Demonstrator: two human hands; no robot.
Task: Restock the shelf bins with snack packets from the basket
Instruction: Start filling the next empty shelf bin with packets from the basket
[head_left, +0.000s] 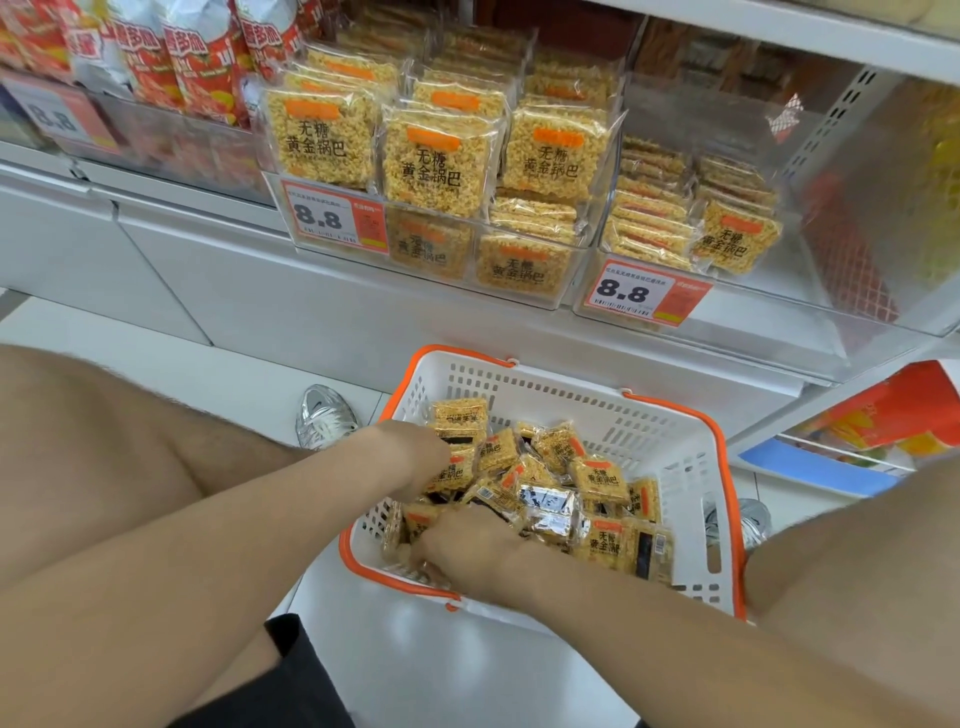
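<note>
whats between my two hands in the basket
Snack packets fill that gap in the basket, between left hand and right hand, seen in the head view.

We wear black shorts (293, 675) well back from our fingers (434, 564), a silvery laced left sneaker (324, 415) just left of them, a matching right sneaker (756, 522) far right

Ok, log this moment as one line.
phase: pickup | left hand: among packets in basket, grip unclear | right hand: same | shelf bins: partly full

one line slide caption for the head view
Restocking: left hand and right hand reach into yellow snack packets in a white plastic basket with orange rim, below clear shelf bins.
</note>
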